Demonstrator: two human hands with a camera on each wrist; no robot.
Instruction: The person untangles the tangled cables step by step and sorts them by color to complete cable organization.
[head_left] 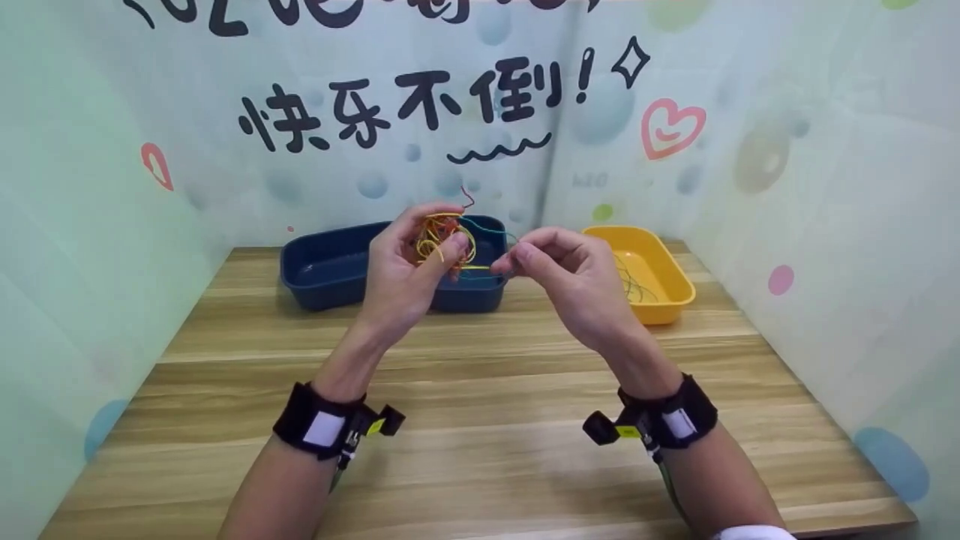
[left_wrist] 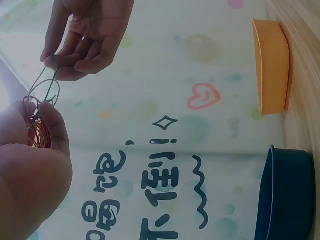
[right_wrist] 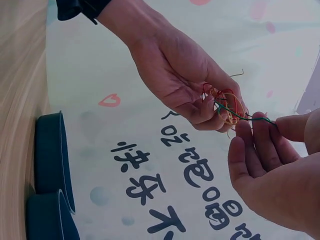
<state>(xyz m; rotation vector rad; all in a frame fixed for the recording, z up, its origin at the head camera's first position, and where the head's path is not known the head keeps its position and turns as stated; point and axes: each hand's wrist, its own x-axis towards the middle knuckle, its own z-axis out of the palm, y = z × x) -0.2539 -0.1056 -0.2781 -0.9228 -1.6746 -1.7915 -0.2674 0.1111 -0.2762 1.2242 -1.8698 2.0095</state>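
My left hand [head_left: 401, 277] holds a tangle of thin red, yellow and green strands [head_left: 428, 249] between thumb and fingers, above the table's far side. Whether they are wire or string I cannot tell. My right hand [head_left: 585, 289] is just to the right, thumb and forefinger pinching a green strand [right_wrist: 257, 119] drawn out of the tangle. A yellow strand also runs across toward the right fingertips. In the left wrist view, loose loops stand up between the two hands. A short red end sticks up above the left fingers. Part of the tangle is hidden behind the left thumb.
Two dark blue trays [head_left: 319, 292] stand at the back of the wooden table [head_left: 480, 420], partly behind the left hand. At back right, a yellow tray [head_left: 673, 300] has thin strands [head_left: 637, 289] in it. A printed cloth [head_left: 360, 172] closes off the back and sides.
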